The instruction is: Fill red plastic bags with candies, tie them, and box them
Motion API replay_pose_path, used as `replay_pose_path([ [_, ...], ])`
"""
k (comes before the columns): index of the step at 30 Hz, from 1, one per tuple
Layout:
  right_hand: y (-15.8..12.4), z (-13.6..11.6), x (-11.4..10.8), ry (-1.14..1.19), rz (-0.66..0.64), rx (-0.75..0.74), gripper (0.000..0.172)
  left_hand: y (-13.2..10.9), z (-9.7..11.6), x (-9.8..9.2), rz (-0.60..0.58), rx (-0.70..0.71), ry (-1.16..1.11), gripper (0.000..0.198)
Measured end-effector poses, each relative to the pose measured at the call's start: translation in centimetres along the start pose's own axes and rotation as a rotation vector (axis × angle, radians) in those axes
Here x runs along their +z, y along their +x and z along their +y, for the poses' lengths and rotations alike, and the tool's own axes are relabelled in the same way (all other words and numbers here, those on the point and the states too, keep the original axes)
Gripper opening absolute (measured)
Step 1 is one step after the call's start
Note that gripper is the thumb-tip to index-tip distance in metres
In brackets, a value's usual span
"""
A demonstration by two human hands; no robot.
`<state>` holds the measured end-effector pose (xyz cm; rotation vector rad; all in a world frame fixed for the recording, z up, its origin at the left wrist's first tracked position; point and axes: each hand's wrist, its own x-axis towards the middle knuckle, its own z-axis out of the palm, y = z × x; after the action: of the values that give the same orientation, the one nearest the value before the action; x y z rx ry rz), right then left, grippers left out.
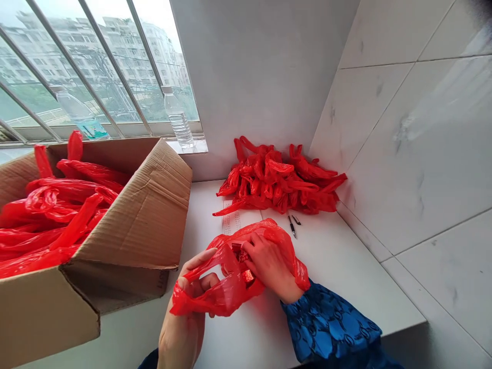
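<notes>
A red plastic bag lies opened over the white tabletop. My left hand grips its handle at the left, with the thumb and fingers bent round the film. From the right, my right hand reaches into the bag's mouth. Its fingers are bent over small shiny red-wrapped pieces inside; the fingertips are partly hidden, so I cannot see whether they hold any.
At the left stands an open cardboard box full of red bags. A heap of red bags lies against the wall, near a printed sheet and a pen. Plastic bottles stand on the windowsill. The table's edge is at right.
</notes>
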<state>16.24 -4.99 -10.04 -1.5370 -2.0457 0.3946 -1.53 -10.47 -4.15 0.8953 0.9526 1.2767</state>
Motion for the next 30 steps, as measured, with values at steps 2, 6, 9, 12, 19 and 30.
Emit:
replay_pose_path([
  [2,-0.3,-0.1,-0.7,-0.071,-0.006,-0.030,0.028,0.0,0.1,-0.2,-0.006,0.005,-0.003,0.073],
  [6,-0.8,-0.1,-2.0,0.092,0.024,-0.062,0.033,0.1,0.0,-0.5,-0.009,0.016,-0.033,0.070],
  [9,-1.3,-0.2,-2.7,0.441,0.041,-0.018,0.031,0.2,0.2,-0.4,-0.001,0.022,-0.036,0.071],
  [12,-2.3,-0.8,-2.7,0.994,-0.020,0.149,0.024,0.3,0.3,-0.4,0.013,0.022,-0.030,0.074],
  [19,-4.2,-2.6,-1.9,1.732,-0.166,0.376,0.031,0.5,0.2,-0.4,-0.005,0.015,-0.035,0.075],
  [30,-4.8,-2.9,-2.2,1.694,-0.144,0.279,0.033,0.5,0.1,-0.5,0.013,0.024,-0.005,0.076],
])
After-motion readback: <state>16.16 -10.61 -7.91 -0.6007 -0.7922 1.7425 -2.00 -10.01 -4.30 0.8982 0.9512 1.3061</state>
